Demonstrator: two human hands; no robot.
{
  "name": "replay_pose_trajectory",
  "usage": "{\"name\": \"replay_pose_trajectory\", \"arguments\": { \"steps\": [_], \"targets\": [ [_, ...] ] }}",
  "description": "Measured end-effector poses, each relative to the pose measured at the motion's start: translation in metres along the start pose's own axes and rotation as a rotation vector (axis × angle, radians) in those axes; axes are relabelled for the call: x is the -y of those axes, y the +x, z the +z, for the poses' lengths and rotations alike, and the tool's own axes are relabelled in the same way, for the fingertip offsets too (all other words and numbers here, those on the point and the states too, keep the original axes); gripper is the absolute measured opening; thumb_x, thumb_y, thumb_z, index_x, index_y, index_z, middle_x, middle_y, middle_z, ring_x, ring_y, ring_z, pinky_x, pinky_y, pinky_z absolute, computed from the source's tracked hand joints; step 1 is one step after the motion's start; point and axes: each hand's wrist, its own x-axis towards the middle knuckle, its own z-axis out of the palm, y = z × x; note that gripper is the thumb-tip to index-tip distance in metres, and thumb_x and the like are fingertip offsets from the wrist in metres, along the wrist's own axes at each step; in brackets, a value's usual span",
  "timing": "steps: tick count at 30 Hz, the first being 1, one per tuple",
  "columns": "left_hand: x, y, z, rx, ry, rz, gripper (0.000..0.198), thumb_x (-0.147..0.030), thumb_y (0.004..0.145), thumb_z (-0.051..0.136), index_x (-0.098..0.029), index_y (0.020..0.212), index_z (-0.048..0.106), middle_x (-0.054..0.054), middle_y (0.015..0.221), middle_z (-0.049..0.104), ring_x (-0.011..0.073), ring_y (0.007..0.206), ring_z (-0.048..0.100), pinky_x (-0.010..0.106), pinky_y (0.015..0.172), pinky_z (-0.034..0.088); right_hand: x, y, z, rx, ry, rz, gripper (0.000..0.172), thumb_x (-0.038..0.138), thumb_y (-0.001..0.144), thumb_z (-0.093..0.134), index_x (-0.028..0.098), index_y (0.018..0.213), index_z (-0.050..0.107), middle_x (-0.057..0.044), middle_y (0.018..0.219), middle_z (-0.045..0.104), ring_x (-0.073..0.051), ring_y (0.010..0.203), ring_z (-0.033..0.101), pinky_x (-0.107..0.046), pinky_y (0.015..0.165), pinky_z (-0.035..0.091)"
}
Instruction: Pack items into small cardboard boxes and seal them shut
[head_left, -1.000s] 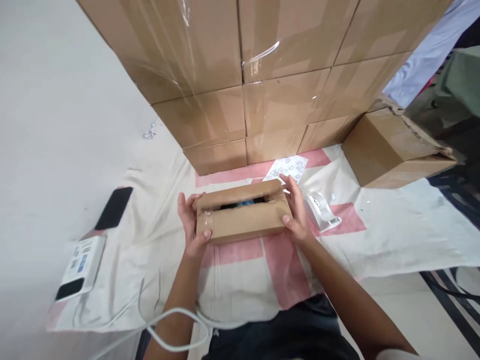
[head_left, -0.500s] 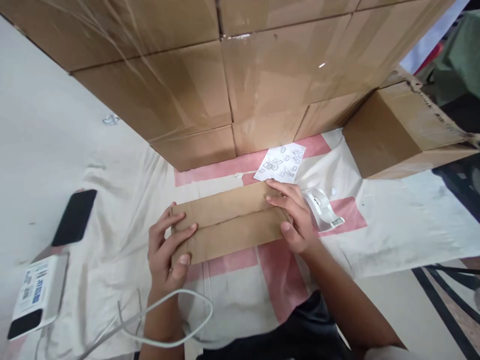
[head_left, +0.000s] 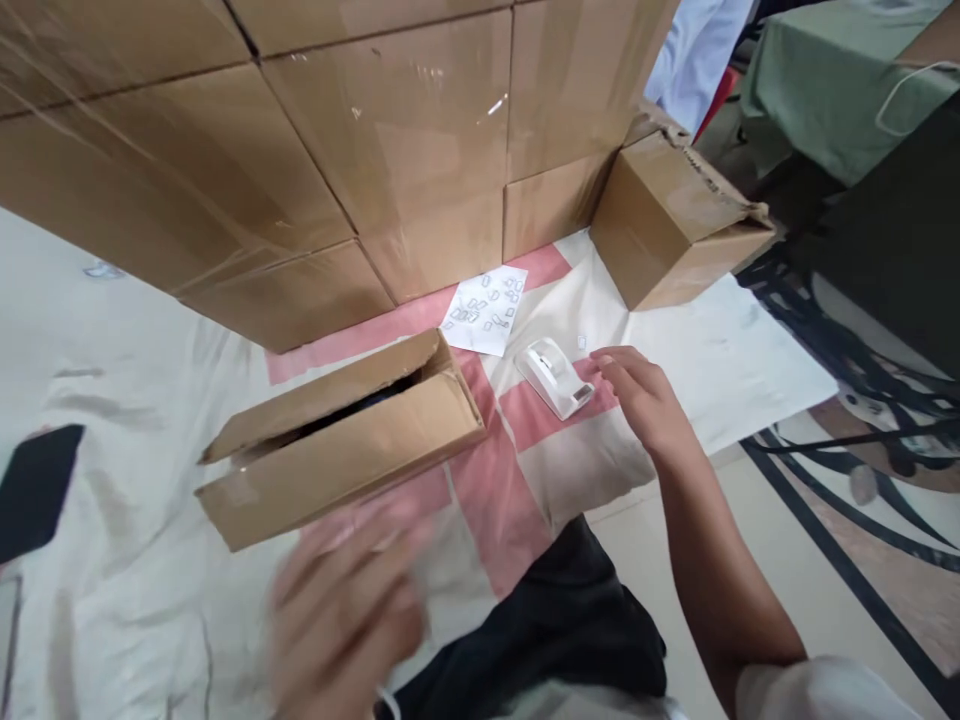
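1. Nearest, at 7 o'clock from the middle of the view, the left hand (head_left: 349, 610) is blurred. It has come off the box; I cannot tell how far its fingers curl, and nothing shows in it.
2. At 3 o'clock, the right hand (head_left: 637, 400) has also let go: its fingers stretch loosely, empty, just beside the tape dispenser (head_left: 555, 378).
3. At 8 o'clock, the long cardboard box (head_left: 360, 450) lies on the pink-and-white cloth (head_left: 517, 540), touched by neither hand. Its top flaps, pressed together a moment ago, now stand apart over a dark gap; I judge they will not stay down unheld, so the box remains unsealed.
4. At 12 o'clock, a white sheet (head_left: 486, 310) carries small outlined shapes, but no readable words.
5. Behind, from 10 to 1 o'clock, rises a stack of taped cartons (head_left: 420, 160); another carton (head_left: 652, 225) sits at 2 o'clock. No brand or label is legible.
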Motion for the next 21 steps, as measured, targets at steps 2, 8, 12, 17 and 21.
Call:
{"name": "replay_pose_trajectory", "arguments": {
  "steps": [2, 8, 12, 17, 21],
  "targets": [
    [-0.020, 0.022, 0.050, 0.055, -0.118, 0.255, 0.050, -0.012, 0.080, 0.067, -0.036, 0.124, 0.065, -0.001, 0.124, 0.075, 0.0240, 0.116, 0.072, 0.045, 0.107, 0.055, -0.001, 0.006, -0.005, 0.123, 0.080, 0.145, 0.032, 0.041, 0.088, 0.057, 0.019, 0.080, 0.077, -0.008, 0.096, 0.073, -0.022, 0.086, 0.066, -0.035, 0.075, 0.049],
    [-0.005, 0.090, 0.202, 0.062, -0.202, -0.261, 0.098, -0.047, 0.076, 0.081, -0.019, 0.156, 0.030, 0.024, 0.168, 0.022, 0.0424, 0.156, 0.022, 0.060, 0.121, 0.032, 0.001, 0.018, 0.000, 0.254, 0.125, 0.352, 0.028, 0.041, 0.080, 0.069, 0.015, 0.073, 0.074, -0.004, 0.068, 0.062, -0.012, 0.056, 0.050, -0.027, 0.052, 0.038],
    [0.021, 0.088, 0.232, 0.118, -0.325, -0.281, 0.105, -0.049, 0.075, 0.082, -0.022, 0.158, 0.025, 0.021, 0.165, 0.022, 0.0391, 0.155, 0.022, 0.057, 0.124, 0.027, 0.002, 0.025, 0.009, 0.326, 0.145, 0.450, 0.028, 0.041, 0.079, 0.074, 0.014, 0.071, 0.071, -0.004, 0.064, 0.061, -0.012, 0.053, 0.047, -0.026, 0.048, 0.040],
    [0.020, 0.084, 0.228, 0.123, -0.320, -0.320, 0.109, -0.062, 0.072, 0.080, -0.021, 0.159, 0.028, 0.022, 0.154, 0.034, 0.0426, 0.147, 0.029, 0.061, 0.120, 0.030, 0.025, 0.025, 0.009, 0.225, 0.071, 0.294, 0.035, 0.033, 0.079, 0.078, 0.016, 0.055, 0.059, 0.001, 0.053, 0.050, -0.007, 0.048, 0.039, -0.023, 0.046, 0.031],
    [0.017, 0.086, 0.227, 0.119, -0.314, -0.343, 0.107, -0.063, 0.074, 0.079, -0.021, 0.159, 0.029, 0.021, 0.149, 0.037, 0.0423, 0.144, 0.031, 0.061, 0.119, 0.032, 0.028, 0.010, -0.001, 0.217, 0.109, 0.195, 0.042, 0.036, 0.077, 0.082, 0.017, 0.053, 0.053, 0.004, 0.052, 0.044, -0.006, 0.049, 0.036, -0.022, 0.047, 0.029]
  ]
}}
